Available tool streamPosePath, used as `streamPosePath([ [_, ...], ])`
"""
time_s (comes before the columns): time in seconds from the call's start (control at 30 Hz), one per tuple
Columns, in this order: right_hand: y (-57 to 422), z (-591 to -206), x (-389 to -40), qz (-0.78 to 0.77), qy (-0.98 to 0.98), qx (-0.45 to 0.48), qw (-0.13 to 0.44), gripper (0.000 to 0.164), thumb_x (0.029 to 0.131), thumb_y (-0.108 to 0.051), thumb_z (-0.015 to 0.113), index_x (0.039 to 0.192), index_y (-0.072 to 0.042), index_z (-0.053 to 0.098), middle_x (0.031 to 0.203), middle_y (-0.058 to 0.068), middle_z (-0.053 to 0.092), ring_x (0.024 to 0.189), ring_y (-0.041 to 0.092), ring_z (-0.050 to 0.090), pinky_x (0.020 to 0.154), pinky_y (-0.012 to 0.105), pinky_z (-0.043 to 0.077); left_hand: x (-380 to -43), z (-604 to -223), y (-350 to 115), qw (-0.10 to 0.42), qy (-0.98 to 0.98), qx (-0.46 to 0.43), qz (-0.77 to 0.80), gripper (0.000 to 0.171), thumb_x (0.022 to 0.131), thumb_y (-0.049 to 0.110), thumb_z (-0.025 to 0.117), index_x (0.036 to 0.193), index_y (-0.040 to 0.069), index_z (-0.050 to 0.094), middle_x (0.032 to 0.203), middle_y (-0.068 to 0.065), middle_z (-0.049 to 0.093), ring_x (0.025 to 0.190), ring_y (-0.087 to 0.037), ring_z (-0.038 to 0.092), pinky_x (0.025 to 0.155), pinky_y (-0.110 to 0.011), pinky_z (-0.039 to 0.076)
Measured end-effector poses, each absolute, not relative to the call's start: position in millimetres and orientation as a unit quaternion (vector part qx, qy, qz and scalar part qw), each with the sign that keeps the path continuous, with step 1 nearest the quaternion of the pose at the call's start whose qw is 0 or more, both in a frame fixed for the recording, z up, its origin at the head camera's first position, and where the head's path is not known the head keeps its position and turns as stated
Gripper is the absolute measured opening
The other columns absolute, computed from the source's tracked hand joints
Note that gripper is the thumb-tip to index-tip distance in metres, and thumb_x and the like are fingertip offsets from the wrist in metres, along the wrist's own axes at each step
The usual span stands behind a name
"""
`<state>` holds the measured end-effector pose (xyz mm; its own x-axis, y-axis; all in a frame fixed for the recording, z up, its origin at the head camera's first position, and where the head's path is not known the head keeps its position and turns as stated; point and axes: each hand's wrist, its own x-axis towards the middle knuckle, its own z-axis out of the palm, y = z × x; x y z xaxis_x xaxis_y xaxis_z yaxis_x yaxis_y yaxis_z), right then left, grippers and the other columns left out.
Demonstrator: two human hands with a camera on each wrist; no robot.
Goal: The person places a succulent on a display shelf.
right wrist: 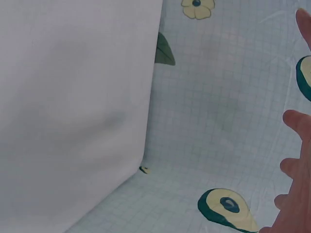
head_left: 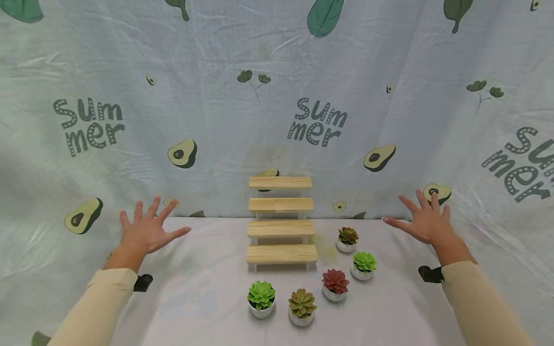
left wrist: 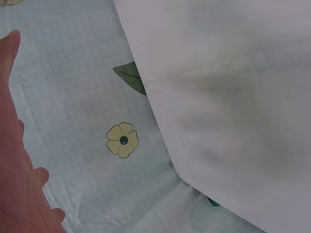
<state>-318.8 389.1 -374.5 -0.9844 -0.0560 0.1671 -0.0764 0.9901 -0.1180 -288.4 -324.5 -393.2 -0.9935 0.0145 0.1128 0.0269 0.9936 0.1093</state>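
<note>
My left hand (head_left: pixel 144 233) is held out over the table's left side, fingers spread and holding nothing. On the opposite side my right hand (head_left: pixel 428 223) is likewise spread and bare. Between them stands a wooden tiered rack (head_left: pixel 282 254) with several light slats. Potted succulents in white bowls sit in front and to its right: a bright green succulent (head_left: pixel 261 295), an olive-brown succulent (head_left: pixel 302 303), a red succulent (head_left: pixel 335 281), another green succulent (head_left: pixel 364 262) and a dark brown-green succulent (head_left: pixel 348 235). The last is nearest my right hand. Each wrist view shows part of its hand.
A white cloth covers the table (head_left: pixel 195 278). Behind it hangs a pale curtain (head_left: pixel 216 120) printed with avocados, leaves and lettering, wrapping round both sides. Black straps with small devices show at the left cuff (head_left: pixel 143 282) and right cuff (head_left: pixel 430 274).
</note>
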Motion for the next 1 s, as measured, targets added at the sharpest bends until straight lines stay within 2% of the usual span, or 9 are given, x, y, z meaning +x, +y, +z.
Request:
streamPosePath([
  [0.27, 382.2, -388.5, -311.4, 0.062, -0.99, 0.05, 0.116, 0.1, 0.086, -0.079, 0.057, 0.159, -0.014, 0.034, 0.165, 0.033, 0.012, 0.147, 0.066, 0.008, 0.109, 0.087, 0.008, -284.3, -404.2, -317.7, 0.061, -0.997, -0.016, -0.053, 0.104, 0.085, 0.089, 0.043, 0.165, 0.028, 0.016, 0.169, -0.026, 0.007, 0.147, -0.066, 0.003, 0.109, -0.088, -0.007],
  [0.6, 367.4, -407.5, -298.0, 0.08, -0.981, 0.086, 0.151, 0.092, 0.087, -0.071, 0.065, 0.153, -0.011, 0.042, 0.163, 0.032, 0.022, 0.146, 0.064, 0.017, 0.11, 0.084, 0.017, -278.2, -425.8, -297.5, 0.071, -0.994, -0.024, -0.082, 0.102, 0.086, 0.086, 0.046, 0.164, 0.026, 0.019, 0.17, -0.023, 0.008, 0.149, -0.061, 0.005, 0.113, -0.085, -0.004],
  [1.0, 351.9, -449.5, -270.2, 0.217, -0.965, 0.104, 0.106, 0.082, 0.095, -0.053, 0.066, 0.159, -0.012, 0.036, 0.166, 0.028, 0.018, 0.15, 0.058, 0.014, 0.107, 0.087, 0.019, -260.6, -462.7, -246.7, 0.11, -0.985, -0.05, -0.122, 0.092, 0.088, 0.075, 0.058, 0.161, 0.026, 0.03, 0.168, -0.022, 0.023, 0.15, -0.055, 0.018, 0.118, -0.079, 0.013],
])
